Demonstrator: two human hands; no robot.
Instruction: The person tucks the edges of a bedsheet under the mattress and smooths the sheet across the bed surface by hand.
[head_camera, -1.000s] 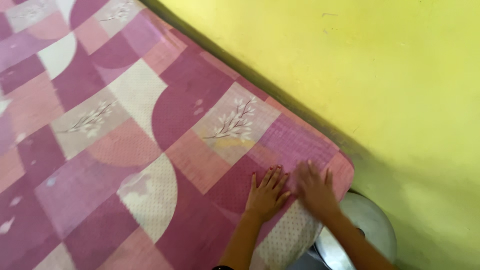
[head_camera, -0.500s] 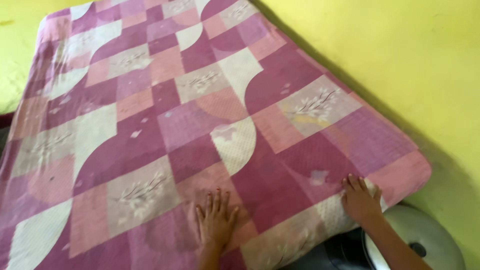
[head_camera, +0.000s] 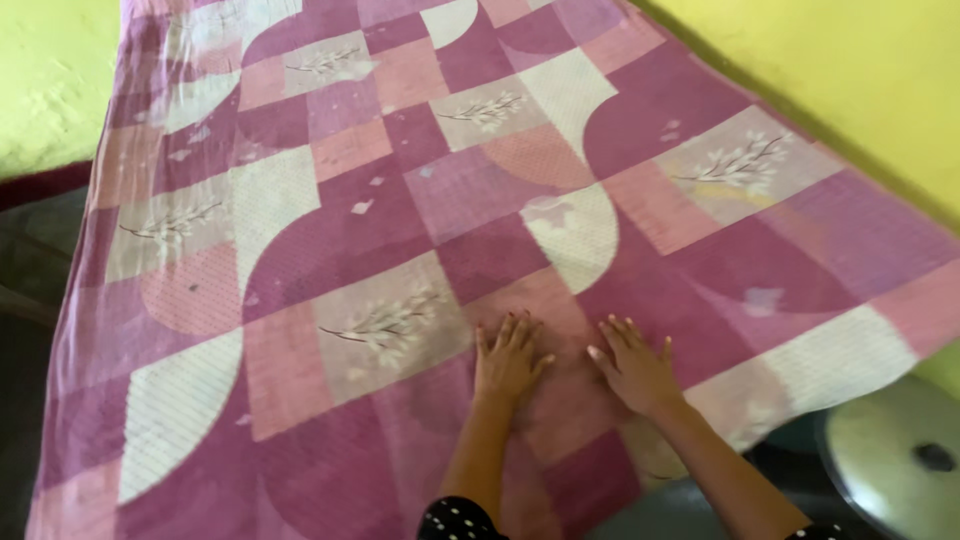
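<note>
Since the earlier frame our right hand (head_camera: 637, 368) had slid in beside the left hand (head_camera: 508, 358); both lay open, flat on the patchwork bedsheet (head_camera: 400, 210) at lower centre, smoothing it; outward strokes seemed due next.

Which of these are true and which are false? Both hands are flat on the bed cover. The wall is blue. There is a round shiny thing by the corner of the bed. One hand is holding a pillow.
1. Both hands lie flat on the bed cover. True: the left hand and the right hand rest palm down, side by side, on the pink and purple patchwork bed cover.
2. The wall is blue. False: the wall is yellow.
3. A round shiny thing sits by the corner of the bed. True: a round metal object shows at the lower right, just beyond the cover's edge.
4. One hand holds a pillow. False: both hands are open with fingers spread and hold nothing; no pillow is in view.
</note>
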